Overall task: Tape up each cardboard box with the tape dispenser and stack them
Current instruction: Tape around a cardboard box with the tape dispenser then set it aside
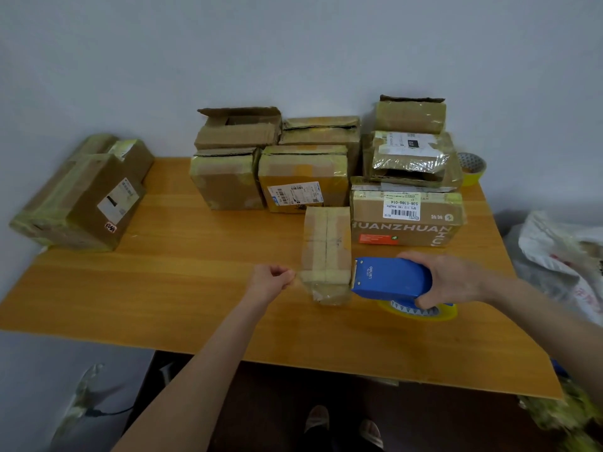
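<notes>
A small cardboard box lies in the middle of the wooden table, its near end wrapped in clear tape. My right hand grips a blue tape dispenser with a yellow-cored roll under it, its mouth against the box's right near corner. My left hand pinches the loose end of the clear tape just left of the box. The strip runs from those fingers across the box's near end to the dispenser.
Several cardboard boxes stand along the wall, among them a labelled box right behind the small one and a stack on it. Taped boxes sit at the table's left edge. A spare tape roll sits far right. A plastic bag lies beyond the right edge.
</notes>
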A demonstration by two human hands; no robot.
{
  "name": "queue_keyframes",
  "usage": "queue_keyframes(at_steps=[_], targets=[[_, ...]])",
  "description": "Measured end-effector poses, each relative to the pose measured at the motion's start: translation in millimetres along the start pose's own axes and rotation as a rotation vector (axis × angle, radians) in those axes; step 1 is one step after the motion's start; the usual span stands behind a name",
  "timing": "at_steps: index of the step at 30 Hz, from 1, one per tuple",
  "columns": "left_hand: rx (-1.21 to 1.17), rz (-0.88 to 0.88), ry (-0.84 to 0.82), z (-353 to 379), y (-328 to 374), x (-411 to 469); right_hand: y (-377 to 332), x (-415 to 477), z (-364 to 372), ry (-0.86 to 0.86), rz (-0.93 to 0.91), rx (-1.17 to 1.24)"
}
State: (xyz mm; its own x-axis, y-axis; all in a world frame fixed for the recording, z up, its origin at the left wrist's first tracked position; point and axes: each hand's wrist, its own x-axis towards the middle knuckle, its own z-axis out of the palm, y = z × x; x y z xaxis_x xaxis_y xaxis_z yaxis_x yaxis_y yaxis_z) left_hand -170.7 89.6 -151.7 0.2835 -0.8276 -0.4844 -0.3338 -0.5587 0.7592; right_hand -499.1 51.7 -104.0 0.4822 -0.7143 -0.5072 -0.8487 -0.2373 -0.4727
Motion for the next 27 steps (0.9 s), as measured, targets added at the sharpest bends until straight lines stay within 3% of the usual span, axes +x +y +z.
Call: queue_keyframes(at_steps=[13,16,18,20,22,24,27], targets=[[0.091,0.062,-0.058,4,-14,7,-6,23,29,-0.060,0.035,-0.031],[0.383,0.010,-0.075,-5,-17,13,-3,26,30,-0.048,0.044,0.020],[0.534,-0.071,0.026,-13,-25,6,-2,26,32,-0.046,0.036,0.037],[0.602,0.145,0.235,-13,-31,-10,-2,26,33,-0.036,0.017,0.033],[0.593,0.560,0.329,0,-29,-28,0,26,32,-0.027,-0.002,0.018],[0.685,0.828,0.185,27,-15,-44,3,25,32,-0.007,-0.032,0.033],[0.936,0.795,-0.023,60,-9,-49,7,18,33,0.052,-0.086,0.093]])
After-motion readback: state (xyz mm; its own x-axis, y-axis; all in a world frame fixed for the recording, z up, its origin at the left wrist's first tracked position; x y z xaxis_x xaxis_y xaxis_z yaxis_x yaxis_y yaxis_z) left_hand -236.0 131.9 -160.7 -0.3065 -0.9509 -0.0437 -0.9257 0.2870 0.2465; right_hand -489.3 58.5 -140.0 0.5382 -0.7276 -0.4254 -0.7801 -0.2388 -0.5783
